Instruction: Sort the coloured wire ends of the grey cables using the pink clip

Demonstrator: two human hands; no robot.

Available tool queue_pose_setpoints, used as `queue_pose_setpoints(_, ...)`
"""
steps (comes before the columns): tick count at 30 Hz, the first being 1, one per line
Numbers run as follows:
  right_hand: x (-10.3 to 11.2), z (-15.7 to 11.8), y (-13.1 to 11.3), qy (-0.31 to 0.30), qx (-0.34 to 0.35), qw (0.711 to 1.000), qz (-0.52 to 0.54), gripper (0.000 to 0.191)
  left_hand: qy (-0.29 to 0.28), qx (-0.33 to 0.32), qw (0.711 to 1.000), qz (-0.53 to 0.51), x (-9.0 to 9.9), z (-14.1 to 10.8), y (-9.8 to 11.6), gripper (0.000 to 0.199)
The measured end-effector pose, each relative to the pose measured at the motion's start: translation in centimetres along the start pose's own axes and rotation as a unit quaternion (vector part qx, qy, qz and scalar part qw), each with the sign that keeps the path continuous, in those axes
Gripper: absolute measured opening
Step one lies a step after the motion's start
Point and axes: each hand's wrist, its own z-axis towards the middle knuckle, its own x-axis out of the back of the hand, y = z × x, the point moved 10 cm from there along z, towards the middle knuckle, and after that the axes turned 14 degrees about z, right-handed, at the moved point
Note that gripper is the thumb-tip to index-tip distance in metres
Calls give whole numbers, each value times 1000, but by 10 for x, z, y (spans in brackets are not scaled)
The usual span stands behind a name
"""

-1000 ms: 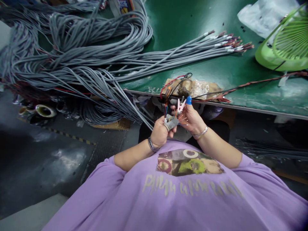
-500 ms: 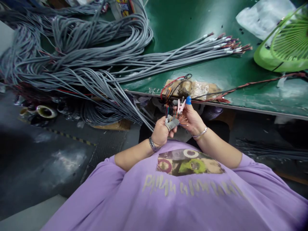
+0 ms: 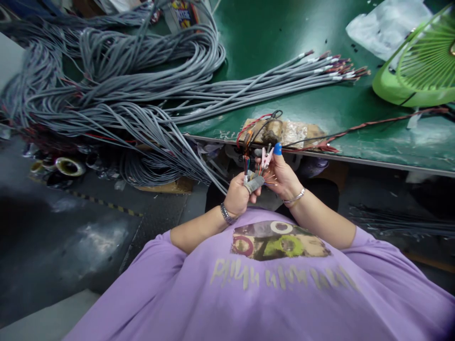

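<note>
My left hand [image 3: 237,195] is closed around a grey cylindrical piece [image 3: 254,183], which looks like a cable end or connector. Thin coloured wires [image 3: 270,178] fan out from its right end. A pink clip [image 3: 266,158], shaped like a clothespin, sits in the fingers of my right hand [image 3: 285,179]. A blue finger cover [image 3: 277,149] is on the right thumb. Dark, red and orange leads [image 3: 248,142] run from the bench edge down to the hands. What the right fingertips touch behind the clip is partly hidden.
Long grey cables [image 3: 142,71] lie heaped on the green bench [image 3: 263,33] and hang over its edge. Their stripped ends [image 3: 341,68] point right. A taped brown block [image 3: 296,130] lies at the front edge. A green fan [image 3: 408,85] and a white plastic bag [image 3: 384,28] stand right.
The view has shifted very slightly. Both hands keep the same hold, and nothing else has visibly moved.
</note>
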Motion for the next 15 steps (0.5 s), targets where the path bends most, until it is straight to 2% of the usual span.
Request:
queue_pose_setpoints(9, -5, -9, 2, -32, -41, 999, -3, 57, 0, -1, 1000, -11, 4, -10, -2, 43)
queue_pose_setpoints(11, -7, -11, -1, -42, -42, 998, -6, 52, 5, -5, 1000, -13, 5, -12, -1, 41)
queue_pose_setpoints(15, -2, -14, -7, -34, -17, 999, -17, 27, 17, -11, 1000, -18, 7, -12, 2, 40)
